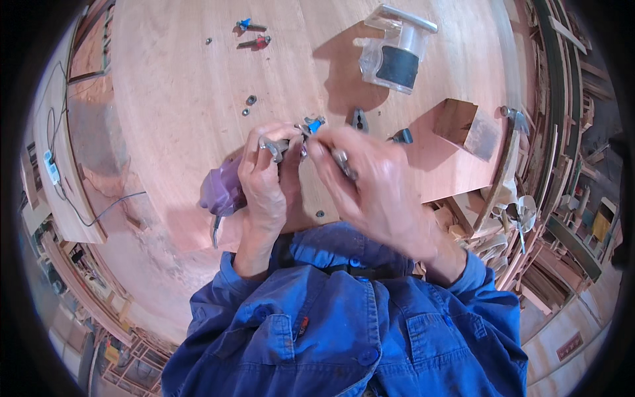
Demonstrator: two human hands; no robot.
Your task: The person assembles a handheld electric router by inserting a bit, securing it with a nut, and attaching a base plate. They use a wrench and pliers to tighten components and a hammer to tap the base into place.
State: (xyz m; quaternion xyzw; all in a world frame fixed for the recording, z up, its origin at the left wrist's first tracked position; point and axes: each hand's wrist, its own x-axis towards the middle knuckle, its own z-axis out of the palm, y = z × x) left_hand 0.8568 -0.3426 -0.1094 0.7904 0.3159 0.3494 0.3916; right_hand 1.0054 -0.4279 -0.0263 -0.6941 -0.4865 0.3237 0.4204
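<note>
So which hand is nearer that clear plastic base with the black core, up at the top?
The right hand. It lies below the clear plastic base, slightly to its left; the left hand is farther left, by the purple tool.

A pale reddish-brown wood grain is shown by the tabletop (178, 99). A purple body is seen on the power tool (221, 188), a blue tip on the router bit (315, 124). Blue and red mark two more bits (251, 34). The jacket (344, 324) is deep blue with matching buttons.

Wooden bench (178, 99) bearing router bits (253, 34), washers (249, 104), clear base (395, 58)
</note>
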